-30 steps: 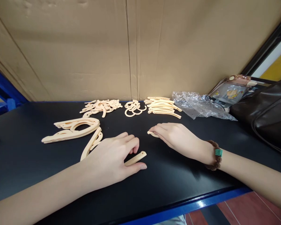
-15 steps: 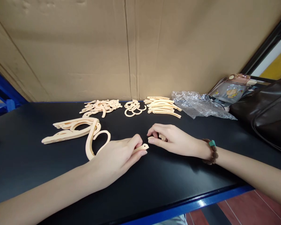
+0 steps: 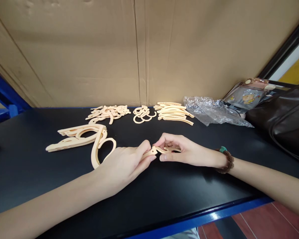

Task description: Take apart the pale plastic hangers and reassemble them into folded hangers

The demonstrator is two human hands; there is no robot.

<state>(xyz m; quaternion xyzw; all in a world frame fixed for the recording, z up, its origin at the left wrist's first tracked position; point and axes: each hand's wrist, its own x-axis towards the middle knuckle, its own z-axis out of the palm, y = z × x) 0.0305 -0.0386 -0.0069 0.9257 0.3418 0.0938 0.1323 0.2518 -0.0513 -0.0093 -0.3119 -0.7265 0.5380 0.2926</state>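
Note:
My left hand (image 3: pixel 126 167) is closed on a beige plastic hanger arm, whose holed end (image 3: pixel 152 151) sticks out past the thumb. In my right hand (image 3: pixel 181 151), thumb and fingers grip a wavy beige hanger piece (image 3: pixel 161 150). Its tip meets the holed end between the two hands; whether they interlock I cannot tell. Most of both pieces is hidden by the fingers. Left of my left hand lie several folded beige hangers (image 3: pixel 72 145), one with its hook (image 3: pixel 112 142) partly behind the hand.
Along the back of the black table (image 3: pixel 189 196) lie a pile of wavy pieces (image 3: pixel 109 113), a pile of hooks (image 3: pixel 142 114) and a stack of arms (image 3: pixel 174 113). Clear plastic bags (image 3: pixel 214 111), a transparent bottle (image 3: pixel 246 96) and a dark bag (image 3: pixel 284 113) stand right. Cardboard (image 3: pixel 102 59) rises behind.
My right hand has turned, bringing the wavy piece out to the left against the end of the hanger arm. My left hand has hardly moved.

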